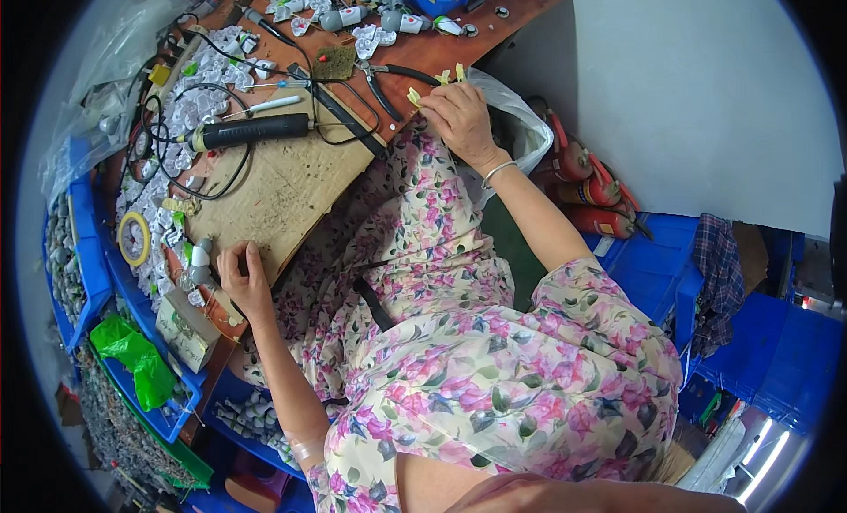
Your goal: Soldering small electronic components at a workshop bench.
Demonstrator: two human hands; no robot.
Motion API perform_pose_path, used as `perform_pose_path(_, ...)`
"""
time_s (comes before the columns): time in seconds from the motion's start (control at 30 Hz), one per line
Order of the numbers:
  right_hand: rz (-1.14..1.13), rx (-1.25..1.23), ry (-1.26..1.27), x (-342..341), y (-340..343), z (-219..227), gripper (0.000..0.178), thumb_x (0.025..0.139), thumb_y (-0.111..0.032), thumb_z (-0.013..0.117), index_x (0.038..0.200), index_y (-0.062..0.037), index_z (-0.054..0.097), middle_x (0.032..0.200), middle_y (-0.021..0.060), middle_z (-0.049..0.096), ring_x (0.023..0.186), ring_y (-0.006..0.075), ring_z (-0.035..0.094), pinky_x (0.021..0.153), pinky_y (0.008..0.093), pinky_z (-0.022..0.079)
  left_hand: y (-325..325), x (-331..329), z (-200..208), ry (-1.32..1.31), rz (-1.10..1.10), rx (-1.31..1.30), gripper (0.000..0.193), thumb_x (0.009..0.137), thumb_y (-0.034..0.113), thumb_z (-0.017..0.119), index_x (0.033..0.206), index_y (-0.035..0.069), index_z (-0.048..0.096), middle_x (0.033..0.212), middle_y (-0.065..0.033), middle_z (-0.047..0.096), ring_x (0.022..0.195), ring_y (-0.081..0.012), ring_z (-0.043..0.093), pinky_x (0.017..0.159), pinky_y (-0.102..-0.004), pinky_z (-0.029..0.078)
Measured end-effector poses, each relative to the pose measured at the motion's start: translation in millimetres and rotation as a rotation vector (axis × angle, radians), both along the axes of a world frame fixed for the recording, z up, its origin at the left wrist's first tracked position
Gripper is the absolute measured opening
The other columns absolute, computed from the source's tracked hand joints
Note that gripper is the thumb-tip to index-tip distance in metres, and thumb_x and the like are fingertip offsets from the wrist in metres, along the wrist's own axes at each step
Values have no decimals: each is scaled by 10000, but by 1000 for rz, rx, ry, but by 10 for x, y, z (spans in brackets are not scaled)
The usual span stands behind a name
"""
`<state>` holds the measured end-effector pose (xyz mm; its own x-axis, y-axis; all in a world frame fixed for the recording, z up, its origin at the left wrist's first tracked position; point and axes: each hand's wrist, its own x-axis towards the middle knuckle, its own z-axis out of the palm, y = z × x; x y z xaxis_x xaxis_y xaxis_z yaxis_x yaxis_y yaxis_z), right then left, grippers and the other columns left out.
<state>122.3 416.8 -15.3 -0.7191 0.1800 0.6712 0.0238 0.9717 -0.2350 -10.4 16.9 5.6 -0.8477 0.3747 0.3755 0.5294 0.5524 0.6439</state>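
The right hand [459,120] is drawn nearly closed, fingertips bunched, with small pale-yellow pieces [414,97] jutting from its fingers; how many it grips is hidden. The left hand [247,284] is loosely half-curled, with nothing visible in it, beside the near edge of the flat, stained tan wooden board [273,213]; whether it touches is unclear.

Just beyond the right fingers lie black-handled metal pliers [379,85]; right beside that hand, past the table edge, gapes a translucent white plastic bag [529,120]. Just left of the left hand stands a grey bulb-shaped part [200,259].

A slack pinch could let a piece drop over the edge into the bag or onto the lap. The pliers' handles could catch the right fingers on a leftward move. A sweep of the left hand could topple the grey part, and the looping black cord [212,195] could snag it farther up the board.

Between the hands, the board's middle gives bare room, ending at its lapward edge; left of it, white plastic parts [190,107] crowd the space.
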Motion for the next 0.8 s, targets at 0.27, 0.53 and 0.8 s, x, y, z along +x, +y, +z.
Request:
perform_pose_path(0.27,-165,-139,98,187,117,-122,270,818,-81,718,1082,-85,662,1053,95,563,996,295,538,897,414,436,-34,31,14,7,11,1,150,957,123,660,897,-11,628,825,-65,592,800,-198,536,759,-308,438)
perform_pose_path(0.53,-166,-74,82,-86,253,4,82,814,-126,722,875,-115,669,924,12,598,891,234,554,783,381,403,-10,36,32,6,16,0,140,953,113,660,895,-11,626,829,-66,592,796,-202,537,756,-312,441)
perform_pose_path(0.8,-43,-603,86,-202,499,12,87,803,-167,723,780,-84,711,783,31,628,766,255,575,724,382,438,4,24,53,19,5,-14,132,945,104,663,889,-9,621,837,-71,593,810,-203,539,769,-310,440)
